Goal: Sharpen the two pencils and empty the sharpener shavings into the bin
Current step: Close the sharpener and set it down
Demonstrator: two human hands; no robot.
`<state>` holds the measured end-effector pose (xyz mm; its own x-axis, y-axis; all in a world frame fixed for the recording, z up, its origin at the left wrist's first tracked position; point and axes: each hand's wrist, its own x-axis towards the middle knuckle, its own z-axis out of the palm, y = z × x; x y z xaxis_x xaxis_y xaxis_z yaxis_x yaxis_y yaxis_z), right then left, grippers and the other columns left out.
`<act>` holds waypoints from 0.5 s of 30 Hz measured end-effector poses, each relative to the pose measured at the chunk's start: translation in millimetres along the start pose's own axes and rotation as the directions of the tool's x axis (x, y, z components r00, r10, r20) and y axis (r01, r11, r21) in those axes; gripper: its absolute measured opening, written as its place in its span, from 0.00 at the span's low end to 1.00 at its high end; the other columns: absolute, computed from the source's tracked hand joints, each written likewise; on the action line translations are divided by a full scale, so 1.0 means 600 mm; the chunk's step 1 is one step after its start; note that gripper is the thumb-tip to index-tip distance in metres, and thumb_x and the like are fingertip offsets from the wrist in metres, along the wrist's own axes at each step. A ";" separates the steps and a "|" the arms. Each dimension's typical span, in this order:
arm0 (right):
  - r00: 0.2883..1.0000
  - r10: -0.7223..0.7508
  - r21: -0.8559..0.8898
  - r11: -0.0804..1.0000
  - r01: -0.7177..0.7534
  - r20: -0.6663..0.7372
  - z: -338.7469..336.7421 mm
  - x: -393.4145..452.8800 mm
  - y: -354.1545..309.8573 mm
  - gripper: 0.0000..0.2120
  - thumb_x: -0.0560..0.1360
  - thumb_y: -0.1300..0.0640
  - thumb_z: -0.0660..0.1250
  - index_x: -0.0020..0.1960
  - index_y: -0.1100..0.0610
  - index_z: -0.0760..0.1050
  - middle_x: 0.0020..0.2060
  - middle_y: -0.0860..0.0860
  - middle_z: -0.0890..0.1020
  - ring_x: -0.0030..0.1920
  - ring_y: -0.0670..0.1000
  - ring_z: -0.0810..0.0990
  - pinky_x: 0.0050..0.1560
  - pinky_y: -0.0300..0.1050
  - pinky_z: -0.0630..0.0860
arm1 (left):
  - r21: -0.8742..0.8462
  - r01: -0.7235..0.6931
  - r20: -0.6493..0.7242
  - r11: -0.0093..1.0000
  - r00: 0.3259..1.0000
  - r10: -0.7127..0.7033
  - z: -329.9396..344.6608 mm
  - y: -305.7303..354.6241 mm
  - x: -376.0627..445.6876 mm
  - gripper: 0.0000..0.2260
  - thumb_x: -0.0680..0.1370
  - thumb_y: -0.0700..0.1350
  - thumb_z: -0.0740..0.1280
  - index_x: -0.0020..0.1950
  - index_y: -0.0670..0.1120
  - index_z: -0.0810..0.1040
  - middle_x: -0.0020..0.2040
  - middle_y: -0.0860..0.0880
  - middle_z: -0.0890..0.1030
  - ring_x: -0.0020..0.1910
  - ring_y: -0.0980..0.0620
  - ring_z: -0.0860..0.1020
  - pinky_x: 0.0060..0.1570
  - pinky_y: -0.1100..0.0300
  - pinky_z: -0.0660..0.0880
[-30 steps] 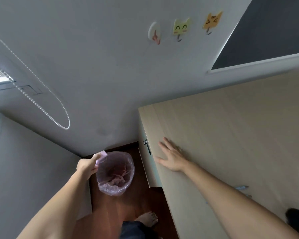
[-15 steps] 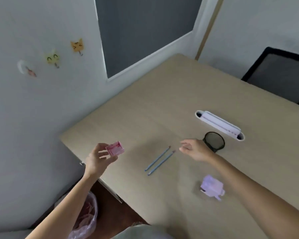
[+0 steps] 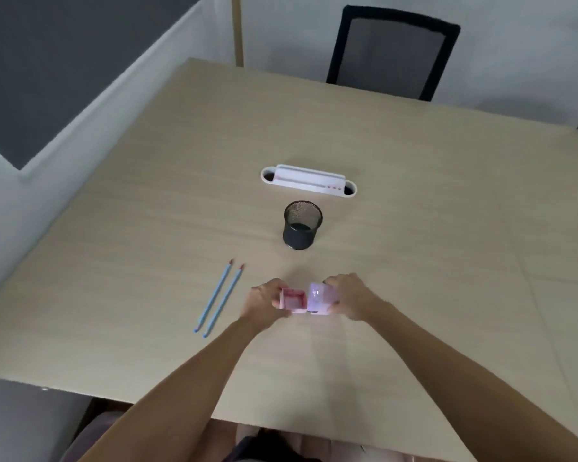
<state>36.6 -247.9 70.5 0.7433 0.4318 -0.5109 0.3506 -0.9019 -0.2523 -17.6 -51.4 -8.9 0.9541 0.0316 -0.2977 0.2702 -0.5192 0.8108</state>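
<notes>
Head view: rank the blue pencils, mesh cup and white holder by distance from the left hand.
From the left hand:
1. Blue pencils, just to its left.
2. Mesh cup, beyond it, slightly right.
3. White holder, farthest, behind the cup.

The table (image 3: 414,228) is pale beige with a faint wood grain. On it, at the left, lie two light blue pencils (image 3: 219,300) with reddish far ends. Near the middle, a pink drawer (image 3: 293,300) meets a translucent lilac sharpener (image 3: 321,296). Farther off stands a black mesh cup (image 3: 302,225), and beyond it a white tray (image 3: 309,180) with small red marks toward its right end. At the far edge is a chair (image 3: 392,51) with a black frame and grey mesh back. The wall (image 3: 281,25) is white, with a dark grey panel (image 3: 47,61) at the far left.
</notes>
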 end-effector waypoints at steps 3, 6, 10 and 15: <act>1.000 0.004 -0.019 1.000 -0.004 0.001 -0.003 0.000 0.001 0.15 0.70 0.55 0.70 0.51 0.63 0.75 0.50 0.59 0.80 0.49 0.60 0.78 0.45 0.44 0.68 | -0.010 0.014 0.013 1.000 1.000 -0.014 0.024 0.005 0.016 0.20 0.62 0.37 0.77 0.51 0.47 0.78 0.43 0.47 0.84 0.39 0.48 0.79 0.42 0.55 0.78; 1.000 0.012 -0.054 0.998 -0.011 0.028 -0.008 0.001 -0.008 0.08 0.72 0.55 0.68 0.45 0.58 0.71 0.48 0.59 0.79 0.45 0.57 0.76 0.44 0.42 0.65 | -0.027 -0.011 0.027 1.000 1.000 0.011 0.035 0.004 0.021 0.21 0.61 0.36 0.78 0.51 0.45 0.78 0.40 0.50 0.84 0.39 0.50 0.81 0.42 0.61 0.78; 0.999 0.026 -0.071 0.997 -0.025 0.021 -0.008 0.001 -0.017 0.07 0.74 0.58 0.64 0.41 0.57 0.67 0.41 0.54 0.73 0.41 0.53 0.70 0.43 0.40 0.63 | -0.049 -0.019 0.032 0.999 0.999 0.021 0.061 0.017 0.023 0.20 0.60 0.37 0.79 0.50 0.46 0.79 0.41 0.51 0.84 0.40 0.51 0.81 0.42 0.64 0.78; 1.000 0.018 -0.107 0.994 -0.016 0.016 -0.009 -0.003 -0.022 0.05 0.75 0.56 0.62 0.46 0.58 0.73 0.47 0.58 0.79 0.46 0.57 0.76 0.49 0.44 0.67 | -0.076 0.004 -0.038 0.997 0.999 -0.007 0.092 0.024 0.018 0.20 0.61 0.40 0.79 0.51 0.47 0.79 0.44 0.50 0.85 0.43 0.51 0.82 0.44 0.59 0.79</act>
<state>34.1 -236.7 79.3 0.7405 0.4159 -0.5280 0.3977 -0.9044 -0.1546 -10.2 -105.6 -28.1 0.9564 0.0679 -0.2840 0.2832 -0.4526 0.8456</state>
